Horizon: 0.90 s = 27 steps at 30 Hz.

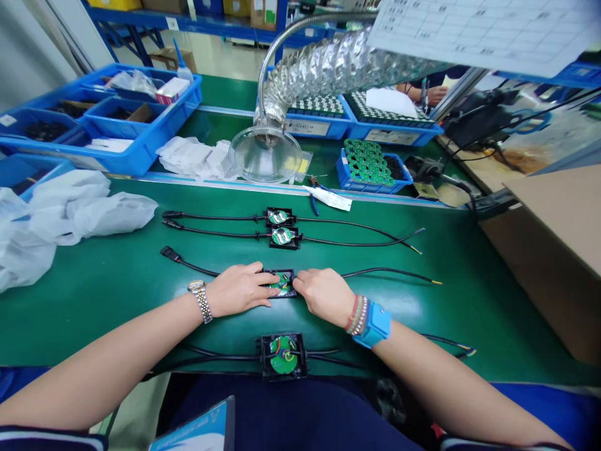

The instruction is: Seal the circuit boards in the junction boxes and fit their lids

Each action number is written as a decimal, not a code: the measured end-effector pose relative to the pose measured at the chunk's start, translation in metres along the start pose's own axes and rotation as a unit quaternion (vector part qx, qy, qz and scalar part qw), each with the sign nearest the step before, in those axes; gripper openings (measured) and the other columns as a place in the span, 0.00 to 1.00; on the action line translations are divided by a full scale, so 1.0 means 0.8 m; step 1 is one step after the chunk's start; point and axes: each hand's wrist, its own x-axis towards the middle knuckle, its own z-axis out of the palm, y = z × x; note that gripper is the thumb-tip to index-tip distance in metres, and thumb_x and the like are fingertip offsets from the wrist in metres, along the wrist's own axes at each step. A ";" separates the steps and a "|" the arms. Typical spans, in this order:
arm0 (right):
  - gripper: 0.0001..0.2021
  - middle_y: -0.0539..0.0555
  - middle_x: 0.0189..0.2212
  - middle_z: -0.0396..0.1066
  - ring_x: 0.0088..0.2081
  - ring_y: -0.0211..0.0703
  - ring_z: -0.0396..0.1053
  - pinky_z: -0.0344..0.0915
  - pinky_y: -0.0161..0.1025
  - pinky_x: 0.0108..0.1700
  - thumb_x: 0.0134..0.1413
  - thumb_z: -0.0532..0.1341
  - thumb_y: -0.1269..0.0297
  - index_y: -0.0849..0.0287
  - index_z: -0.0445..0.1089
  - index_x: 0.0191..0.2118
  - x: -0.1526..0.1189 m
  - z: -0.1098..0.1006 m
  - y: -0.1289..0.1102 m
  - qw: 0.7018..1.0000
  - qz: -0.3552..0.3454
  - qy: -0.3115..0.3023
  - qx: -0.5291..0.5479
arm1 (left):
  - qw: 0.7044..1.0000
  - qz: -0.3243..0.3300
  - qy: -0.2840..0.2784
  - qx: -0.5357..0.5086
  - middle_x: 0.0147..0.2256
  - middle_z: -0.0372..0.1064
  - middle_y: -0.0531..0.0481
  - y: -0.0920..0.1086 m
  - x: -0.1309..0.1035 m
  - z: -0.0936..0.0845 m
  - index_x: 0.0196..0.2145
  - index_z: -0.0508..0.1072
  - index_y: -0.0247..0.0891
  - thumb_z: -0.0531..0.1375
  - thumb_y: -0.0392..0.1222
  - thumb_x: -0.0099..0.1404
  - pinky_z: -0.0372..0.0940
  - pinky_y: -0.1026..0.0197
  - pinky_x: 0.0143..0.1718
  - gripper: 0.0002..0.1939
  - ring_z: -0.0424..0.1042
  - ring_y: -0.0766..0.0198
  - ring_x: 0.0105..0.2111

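On the green mat lies a small black box with a round green circuit board (282, 283) and black cables running out both sides. My left hand (239, 289), with a metal watch on the wrist, presses on its left edge. From the other side my right hand (323, 294), wearing a blue wrist strap and bead bracelets, touches its right edge. A similar black box with a board (283, 356) sits nearer me at the table's front edge. Two more cabled boxes (282, 228) lie side by side farther back.
White plastic bags (70, 210) are heaped at the left. Blue bins (113, 119) stand at the back left. A foil duct with a clear funnel hood (265, 153) hangs at the back centre. Blue trays of green boards (370, 166) and pliers (313, 199) are behind. A cardboard box (554, 250) is at the right.
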 end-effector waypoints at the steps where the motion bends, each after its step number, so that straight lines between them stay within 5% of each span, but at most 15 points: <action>1: 0.09 0.54 0.28 0.68 0.29 0.41 0.64 0.54 0.36 0.29 0.56 0.51 0.74 0.62 0.68 0.33 -0.002 0.002 0.002 1.000 0.011 0.009 0.018 | 1.000 0.001 0.001 0.004 0.49 0.67 0.52 0.000 0.000 0.000 0.47 0.70 0.46 0.48 0.51 0.66 0.57 0.64 0.28 0.17 0.59 0.62 0.37; 5: 0.09 0.55 0.32 0.67 0.33 0.39 0.65 0.60 0.34 0.35 0.59 0.51 0.70 0.62 0.68 0.37 -0.011 0.020 0.012 0.981 0.042 0.101 0.161 | 1.000 0.000 0.004 0.019 0.48 0.67 0.51 0.002 -0.001 -0.003 0.47 0.70 0.47 0.49 0.50 0.66 0.58 0.64 0.29 0.17 0.59 0.63 0.36; 11: 0.10 0.55 0.29 0.66 0.33 0.39 0.64 0.63 0.35 0.37 0.59 0.51 0.72 0.63 0.69 0.33 -0.005 0.039 0.020 0.945 -0.015 0.182 0.271 | 1.000 -0.007 -0.010 0.015 0.49 0.66 0.52 0.004 0.000 -0.003 0.47 0.70 0.48 0.48 0.50 0.66 0.59 0.64 0.29 0.17 0.60 0.62 0.37; 15: 0.09 0.55 0.30 0.66 0.33 0.40 0.64 0.64 0.36 0.37 0.59 0.51 0.72 0.63 0.68 0.34 -0.005 0.037 0.015 0.945 0.003 0.186 0.269 | 1.000 -0.013 -0.010 0.009 0.49 0.67 0.51 0.005 0.000 -0.005 0.47 0.70 0.47 0.49 0.50 0.66 0.60 0.64 0.30 0.17 0.61 0.62 0.37; 21: 0.15 0.60 0.44 0.62 0.42 0.42 0.61 0.62 0.40 0.43 0.60 0.49 0.72 0.61 0.64 0.50 -0.020 0.035 0.008 0.956 -0.013 0.216 0.197 | 1.000 -0.022 -0.016 0.010 0.50 0.66 0.51 0.008 -0.001 -0.007 0.47 0.70 0.47 0.47 0.50 0.67 0.60 0.63 0.31 0.17 0.61 0.62 0.37; 27: 0.18 0.59 0.45 0.62 0.41 0.44 0.58 0.56 0.41 0.38 0.60 0.49 0.71 0.53 0.61 0.55 -0.023 0.024 -0.003 0.983 -0.021 0.158 0.088 | 0.999 -0.027 -0.022 0.019 0.49 0.66 0.52 0.009 0.000 -0.007 0.48 0.69 0.48 0.46 0.50 0.67 0.60 0.63 0.30 0.17 0.61 0.61 0.37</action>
